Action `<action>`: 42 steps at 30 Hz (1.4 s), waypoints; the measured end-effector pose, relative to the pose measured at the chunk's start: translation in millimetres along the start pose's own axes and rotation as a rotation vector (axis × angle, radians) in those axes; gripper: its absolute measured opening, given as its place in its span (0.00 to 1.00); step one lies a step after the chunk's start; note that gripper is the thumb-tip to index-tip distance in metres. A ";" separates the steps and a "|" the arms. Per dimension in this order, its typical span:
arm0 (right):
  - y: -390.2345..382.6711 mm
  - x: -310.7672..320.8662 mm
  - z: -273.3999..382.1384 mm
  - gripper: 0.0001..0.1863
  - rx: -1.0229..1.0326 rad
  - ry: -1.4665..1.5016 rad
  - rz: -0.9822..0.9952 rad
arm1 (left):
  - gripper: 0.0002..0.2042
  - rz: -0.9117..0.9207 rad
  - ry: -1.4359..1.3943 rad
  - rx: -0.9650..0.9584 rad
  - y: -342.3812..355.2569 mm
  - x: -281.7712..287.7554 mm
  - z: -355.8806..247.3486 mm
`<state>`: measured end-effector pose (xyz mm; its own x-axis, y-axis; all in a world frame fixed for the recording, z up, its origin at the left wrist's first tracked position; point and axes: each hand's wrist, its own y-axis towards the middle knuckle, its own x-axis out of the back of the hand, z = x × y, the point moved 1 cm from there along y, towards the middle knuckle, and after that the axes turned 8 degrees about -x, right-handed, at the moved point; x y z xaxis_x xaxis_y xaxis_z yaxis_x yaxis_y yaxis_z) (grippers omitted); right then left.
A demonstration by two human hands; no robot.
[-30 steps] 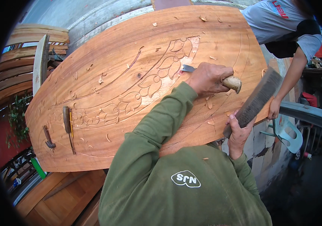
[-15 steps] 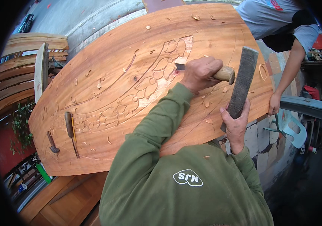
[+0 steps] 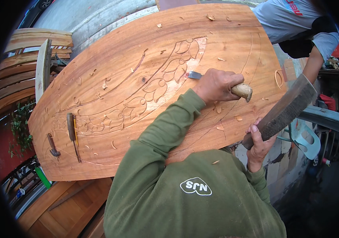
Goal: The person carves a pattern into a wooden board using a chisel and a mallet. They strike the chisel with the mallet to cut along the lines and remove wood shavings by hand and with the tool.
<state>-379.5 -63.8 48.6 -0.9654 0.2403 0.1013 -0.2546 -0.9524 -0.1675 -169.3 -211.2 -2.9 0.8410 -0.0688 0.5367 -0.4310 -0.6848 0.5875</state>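
My left hand (image 3: pixel 219 85) grips the pale wooden handle (image 3: pixel 241 91) of a chisel; its flat steel blade (image 3: pixel 194 75) rests on a carved band of leaves and curls (image 3: pixel 165 75) in the wooden panel (image 3: pixel 145 29). My right hand (image 3: pixel 259 144) holds a long, dark, squared block (image 3: pixel 281 111) by its lower end, tilted up and right beyond the chisel handle, over the panel's right edge. At the panel's left lie a small hammer (image 3: pixel 52 146), a wood-handled tool (image 3: pixel 71 129) and a thin yellow-handled tool (image 3: pixel 75 135), among scattered shavings.
A co-worker (image 3: pixel 286 22) stands at the upper right, an arm (image 3: pixel 314 65) reaching down behind the block. A light blue plastic chair (image 3: pixel 305 141) and metal rail (image 3: pixel 324 119) are at right. Slatted timber (image 3: pixel 34 39), a plant (image 3: pixel 22 131) and brown panelled wood (image 3: pixel 58 210) are at left.
My right hand moved the block up to a steeper angle over the panel, then swung it rightward, tilted away from the chisel. My left hand with the chisel shifted only slightly.
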 end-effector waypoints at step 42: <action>61.3 -2.3 12.1 0.24 -0.038 0.190 -0.041 | 0.16 -0.049 0.134 0.071 27.4 -19.2 39.7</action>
<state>-392.2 -125.0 49.9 -0.9464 0.3134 -0.0776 -0.2926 -0.9342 -0.2040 -184.3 -257.5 -21.1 0.8070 0.0598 0.5875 -0.3628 -0.7348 0.5731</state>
